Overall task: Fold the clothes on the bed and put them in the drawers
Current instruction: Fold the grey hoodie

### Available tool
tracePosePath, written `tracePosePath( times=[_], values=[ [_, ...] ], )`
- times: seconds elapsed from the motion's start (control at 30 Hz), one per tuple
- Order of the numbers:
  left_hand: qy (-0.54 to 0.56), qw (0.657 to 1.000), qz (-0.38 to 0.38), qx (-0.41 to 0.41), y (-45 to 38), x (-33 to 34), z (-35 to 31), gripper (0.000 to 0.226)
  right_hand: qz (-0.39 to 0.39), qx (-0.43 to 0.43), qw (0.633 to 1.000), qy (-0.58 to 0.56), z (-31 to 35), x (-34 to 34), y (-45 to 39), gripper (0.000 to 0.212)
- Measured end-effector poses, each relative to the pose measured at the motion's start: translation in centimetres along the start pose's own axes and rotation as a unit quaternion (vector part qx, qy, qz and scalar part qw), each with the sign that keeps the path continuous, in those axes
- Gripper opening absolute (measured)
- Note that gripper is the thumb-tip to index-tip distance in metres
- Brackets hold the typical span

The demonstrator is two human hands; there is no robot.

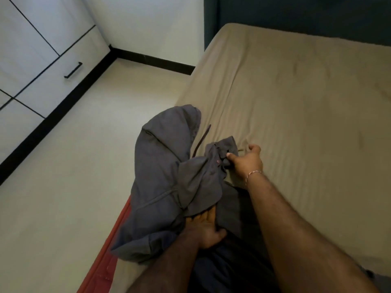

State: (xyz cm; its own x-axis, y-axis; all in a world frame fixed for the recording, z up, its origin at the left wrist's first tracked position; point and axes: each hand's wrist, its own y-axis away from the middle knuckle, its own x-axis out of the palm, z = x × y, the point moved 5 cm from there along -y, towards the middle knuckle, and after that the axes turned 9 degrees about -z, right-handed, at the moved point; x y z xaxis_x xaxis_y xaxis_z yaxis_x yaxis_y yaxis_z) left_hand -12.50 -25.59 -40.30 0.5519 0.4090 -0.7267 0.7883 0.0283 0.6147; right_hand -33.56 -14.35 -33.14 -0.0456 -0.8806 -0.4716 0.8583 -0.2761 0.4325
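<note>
Bed edge under gripped hoodie

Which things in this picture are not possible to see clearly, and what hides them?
Head view only:
- Left hand: fingertips hidden under the grey garment.
- Dark clothes near the bottom edge: covered by both forearms; their kind cannot be told.
- Right hand: curled fingers out of sight; only the thumb pinching the garment shows.
- Drawers: cut off by the left edge.

The hoodie is draped over the bed's left edge (drawers stand far left).
</note>
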Motion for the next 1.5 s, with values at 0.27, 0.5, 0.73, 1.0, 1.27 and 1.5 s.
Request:
tracePosePath(
  times=[0.27,0.5,0.73,1.0,1.27,1.5],
  values=[
    [0.021,1.0,0.007,-0.008,-0.2,-0.8,0.5,0.106,0.054,-0.025,0.975,-0.212,-0.1,-6.3,6.7,0.016],
    [0.008,0.999,-0.042,0.027,2.4,-3.6,-1.0,0.083,-0.062,-0.022,0.959,-0.277,-6.1,-20.2,16.6,0.013],
    [-0.007,0.934,-0.312,0.177,11.0,-6.0,-5.0,0.047,-0.141,-0.025,0.934,-0.326,-11.6,-26.2,23.0,0.017],
    [-0.141,0.93,-0.296,0.163,16.4,-3.0,-9.0,0.03,-0.227,0.018,0.973,0.042,-20.0,-34.6,21.6,0.019],
    [-0.025,0.879,-0.327,0.348,19.1,-2.3,-15.9,0.04,-0.203,0.131,0.949,0.203,-25.8,-35.3,20.8,0.084],
    [-0.044,0.895,-0.212,0.39,16.5,1.6,-24.0,0.087,-0.124,0.146,0.962,0.194,-25.4,-35.5,18.9,0.072]
  ],
)
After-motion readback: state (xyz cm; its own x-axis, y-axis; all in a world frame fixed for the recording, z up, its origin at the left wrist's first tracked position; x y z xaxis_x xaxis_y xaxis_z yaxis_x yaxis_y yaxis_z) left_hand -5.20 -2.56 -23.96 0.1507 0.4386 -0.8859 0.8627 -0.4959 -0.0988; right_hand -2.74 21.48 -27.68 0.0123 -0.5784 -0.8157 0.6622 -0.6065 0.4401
